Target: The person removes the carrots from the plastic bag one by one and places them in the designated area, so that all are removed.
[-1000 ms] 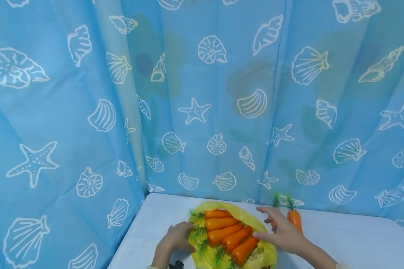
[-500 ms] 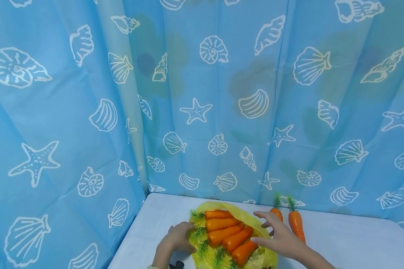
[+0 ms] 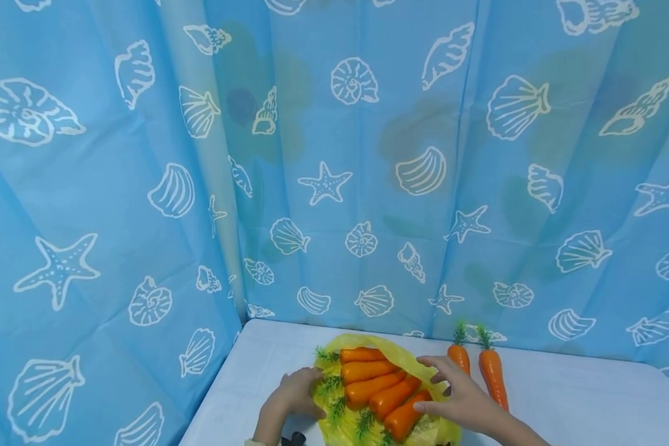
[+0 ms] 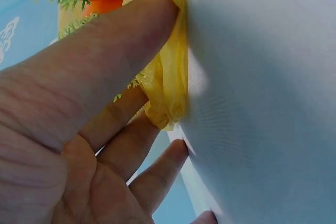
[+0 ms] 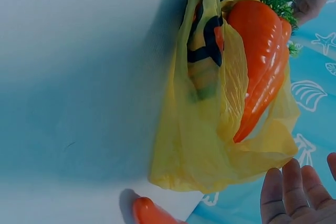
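Several orange carrots (image 3: 367, 371) with green leafy tops lie side by side in a yellow plastic bag (image 3: 390, 347), its mouth spread around them. At the bag's left side is my left hand (image 3: 298, 393). In the left wrist view its thumb (image 4: 121, 35) lies against the bag's gathered edge, while the extended fingers touch the bag and the tabletop. My right hand (image 3: 463, 399) hovers over the bag's right side, fingers loosely spread and holding nothing. In the right wrist view its fingertips (image 5: 292, 182) come close to the bag's rim; contact cannot be told.
Two loose carrots, one (image 3: 493, 375) long and one (image 3: 459, 357) partly hidden by my right hand, lie right of the bag on the white table (image 3: 585, 396). A small black object (image 3: 295, 439) sits at the front. Blue shell-patterned curtains (image 3: 323, 248) hang behind and left.
My right hand has shifted slightly left and down over the bag, uncovering more of the loose carrots. The left hand, bag and bagged carrots look the same.
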Tool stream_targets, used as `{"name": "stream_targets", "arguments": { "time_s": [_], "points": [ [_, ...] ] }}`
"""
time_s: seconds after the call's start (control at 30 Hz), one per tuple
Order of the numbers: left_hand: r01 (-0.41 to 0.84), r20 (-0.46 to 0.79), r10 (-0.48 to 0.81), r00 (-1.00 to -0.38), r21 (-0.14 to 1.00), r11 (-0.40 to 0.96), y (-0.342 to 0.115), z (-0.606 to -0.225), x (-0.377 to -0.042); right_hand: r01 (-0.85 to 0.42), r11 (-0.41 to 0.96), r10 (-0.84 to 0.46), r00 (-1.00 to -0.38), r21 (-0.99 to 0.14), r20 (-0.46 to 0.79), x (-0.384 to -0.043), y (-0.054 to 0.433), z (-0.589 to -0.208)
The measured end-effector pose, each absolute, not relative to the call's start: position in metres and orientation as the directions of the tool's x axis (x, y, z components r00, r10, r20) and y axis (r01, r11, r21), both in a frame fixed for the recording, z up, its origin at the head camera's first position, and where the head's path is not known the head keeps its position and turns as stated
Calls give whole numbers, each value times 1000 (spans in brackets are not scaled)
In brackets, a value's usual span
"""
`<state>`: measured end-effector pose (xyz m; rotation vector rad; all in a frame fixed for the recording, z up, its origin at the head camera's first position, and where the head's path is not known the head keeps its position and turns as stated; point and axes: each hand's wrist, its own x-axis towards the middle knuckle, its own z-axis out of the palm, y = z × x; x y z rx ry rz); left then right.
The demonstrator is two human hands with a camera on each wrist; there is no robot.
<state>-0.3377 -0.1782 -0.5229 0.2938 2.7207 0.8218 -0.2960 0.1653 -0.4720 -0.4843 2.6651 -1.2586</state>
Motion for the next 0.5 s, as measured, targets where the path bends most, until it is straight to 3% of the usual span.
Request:
{"name": "stream_targets", "arguments": {
  "time_s": [0.5],
  "points": [
    [113, -211, 276, -938, 566, 817, -178, -521, -339, -252, 578, -387, -922, -776, 12, -294, 159, -469]
  ]
}}
